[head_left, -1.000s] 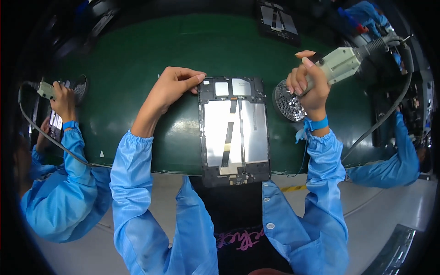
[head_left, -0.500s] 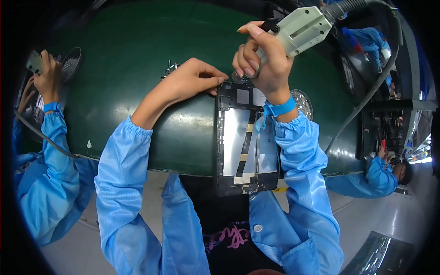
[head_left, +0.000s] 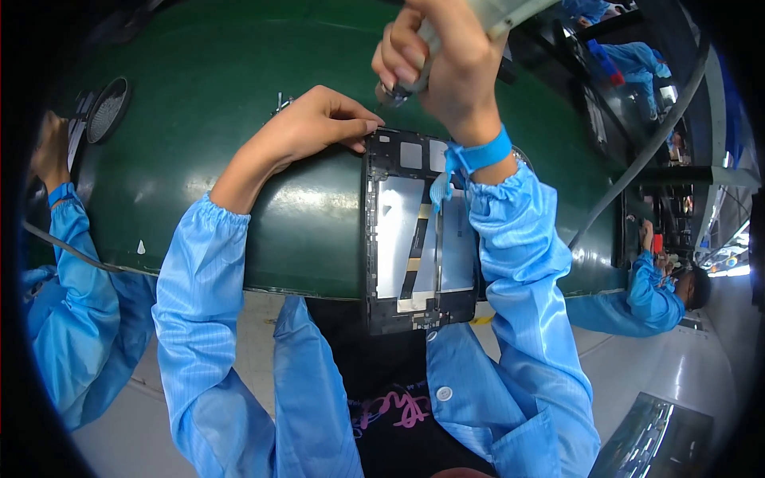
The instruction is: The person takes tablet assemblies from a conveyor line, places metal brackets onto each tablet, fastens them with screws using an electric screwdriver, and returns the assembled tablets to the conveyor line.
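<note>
An opened tablet [head_left: 397, 203], its black frame, silvery plates and dark ribbon cable showing, lies at the green table's near edge and juts past it toward me. At its far left corner, the thumb and fingers of my left hand [head_left: 307, 127] are closed on the edge. My right hand [head_left: 458, 68] is wrapped round a pale green electric screwdriver [head_left: 510, 12], raised over the table beyond the tablet's far end. The tool's upper part is cut off by the picture's edge. Its metal tip shows below my fingers, apart from the tablet. A blue wrist strap [head_left: 482, 151] circles my right wrist.
Small metal pieces [head_left: 283, 103] lie behind my left hand on the green table [head_left: 199, 95]. A round dish of tiny metal parts [head_left: 107, 110] stands at left. Co-workers in blue sleeves sit left [head_left: 84, 295] and right [head_left: 657, 295]. A grey cable [head_left: 645, 151] hangs at right.
My right hand has lifted the screwdriver up and away from the tablet's far end. My left hand keeps its hold on the corner. The left co-worker's hand has lowered.
</note>
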Demonstrator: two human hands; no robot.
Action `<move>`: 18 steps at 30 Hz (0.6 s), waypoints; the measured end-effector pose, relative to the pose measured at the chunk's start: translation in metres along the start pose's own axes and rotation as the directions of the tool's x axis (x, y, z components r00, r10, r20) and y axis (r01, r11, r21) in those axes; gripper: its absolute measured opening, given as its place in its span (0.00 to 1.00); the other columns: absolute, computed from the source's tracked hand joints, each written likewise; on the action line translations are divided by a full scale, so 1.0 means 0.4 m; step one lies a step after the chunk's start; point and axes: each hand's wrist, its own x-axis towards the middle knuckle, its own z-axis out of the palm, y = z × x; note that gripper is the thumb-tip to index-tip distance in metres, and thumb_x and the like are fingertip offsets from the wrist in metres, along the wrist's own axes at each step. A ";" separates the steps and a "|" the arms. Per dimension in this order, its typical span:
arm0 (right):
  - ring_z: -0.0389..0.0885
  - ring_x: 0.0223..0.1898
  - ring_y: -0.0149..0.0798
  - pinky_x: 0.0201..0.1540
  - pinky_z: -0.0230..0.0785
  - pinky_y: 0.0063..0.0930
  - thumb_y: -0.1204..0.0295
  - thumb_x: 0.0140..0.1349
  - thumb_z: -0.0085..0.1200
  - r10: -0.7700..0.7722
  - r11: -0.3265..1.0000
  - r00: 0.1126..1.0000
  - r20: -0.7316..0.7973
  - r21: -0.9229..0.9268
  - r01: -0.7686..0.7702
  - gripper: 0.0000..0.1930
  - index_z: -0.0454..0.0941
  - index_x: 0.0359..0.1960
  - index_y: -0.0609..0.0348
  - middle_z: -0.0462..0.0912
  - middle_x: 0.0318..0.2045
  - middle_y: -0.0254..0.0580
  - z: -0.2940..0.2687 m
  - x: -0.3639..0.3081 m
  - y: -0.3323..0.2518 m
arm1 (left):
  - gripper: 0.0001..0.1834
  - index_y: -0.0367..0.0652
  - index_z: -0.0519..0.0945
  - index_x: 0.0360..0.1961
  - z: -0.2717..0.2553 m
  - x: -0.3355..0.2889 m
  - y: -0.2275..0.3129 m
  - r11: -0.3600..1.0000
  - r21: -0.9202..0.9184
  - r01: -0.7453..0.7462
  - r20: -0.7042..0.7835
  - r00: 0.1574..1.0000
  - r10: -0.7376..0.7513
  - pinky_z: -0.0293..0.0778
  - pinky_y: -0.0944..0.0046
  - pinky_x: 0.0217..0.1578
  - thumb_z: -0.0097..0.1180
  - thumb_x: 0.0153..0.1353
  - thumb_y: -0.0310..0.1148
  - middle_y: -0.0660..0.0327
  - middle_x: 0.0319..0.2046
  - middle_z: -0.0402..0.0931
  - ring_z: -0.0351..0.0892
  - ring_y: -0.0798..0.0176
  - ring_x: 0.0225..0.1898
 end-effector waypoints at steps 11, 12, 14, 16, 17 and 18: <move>0.68 0.09 0.25 0.12 0.58 0.22 0.72 0.64 0.57 -0.106 0.994 0.988 0.114 0.011 0.106 0.07 0.78 0.32 0.64 0.72 0.12 0.31 0.093 -0.004 -0.109 | 0.15 0.33 0.84 0.47 0.047 0.012 -0.017 1.000 0.001 0.016 0.020 1.000 -0.016 0.76 0.72 0.40 0.59 0.66 0.33 0.59 0.36 0.84 0.80 0.71 0.35; 0.68 0.09 0.25 0.12 0.58 0.22 0.72 0.64 0.57 -0.104 0.995 0.989 0.106 0.014 0.104 0.07 0.78 0.32 0.64 0.72 0.12 0.31 0.093 -0.015 -0.098 | 0.15 0.31 0.83 0.47 0.056 0.005 -0.027 1.000 -0.019 0.024 -0.009 1.000 -0.024 0.76 0.72 0.39 0.59 0.65 0.33 0.59 0.35 0.84 0.80 0.71 0.34; 0.67 0.09 0.24 0.12 0.57 0.22 0.72 0.65 0.56 -0.064 0.994 0.994 0.084 0.094 0.056 0.06 0.78 0.31 0.61 0.71 0.12 0.29 0.094 -0.038 -0.070 | 0.16 0.30 0.83 0.48 0.068 -0.003 -0.048 0.998 -0.043 0.039 -0.040 0.998 -0.040 0.76 0.73 0.38 0.60 0.64 0.32 0.58 0.34 0.84 0.80 0.71 0.32; 0.65 0.09 0.24 0.12 0.56 0.22 0.72 0.65 0.57 -0.028 0.946 0.997 0.072 0.325 0.003 0.06 0.77 0.33 0.61 0.70 0.12 0.28 0.095 -0.005 -0.058 | 0.16 0.30 0.83 0.48 0.025 -0.004 -0.003 1.000 0.000 -0.016 -0.047 0.999 0.016 0.76 0.72 0.38 0.60 0.64 0.33 0.58 0.34 0.84 0.81 0.71 0.32; 0.65 0.09 0.25 0.12 0.56 0.22 0.72 0.66 0.56 0.014 0.990 1.000 0.012 0.139 -0.016 0.05 0.78 0.36 0.61 0.69 0.12 0.28 0.078 -0.019 -0.059 | 0.16 0.30 0.83 0.48 0.022 -0.008 -0.001 1.000 -0.009 -0.012 -0.065 0.998 0.011 0.76 0.72 0.38 0.60 0.64 0.33 0.58 0.34 0.84 0.81 0.71 0.32; 0.64 0.09 0.26 0.12 0.58 0.23 0.71 0.67 0.54 0.011 1.000 0.999 -0.036 0.012 -0.011 0.07 0.78 0.38 0.63 0.67 0.11 0.29 0.052 -0.024 -0.041 | 0.16 0.30 0.83 0.47 0.021 -0.005 0.005 1.000 0.008 0.001 -0.041 0.999 -0.001 0.76 0.72 0.38 0.60 0.64 0.32 0.57 0.33 0.84 0.81 0.70 0.32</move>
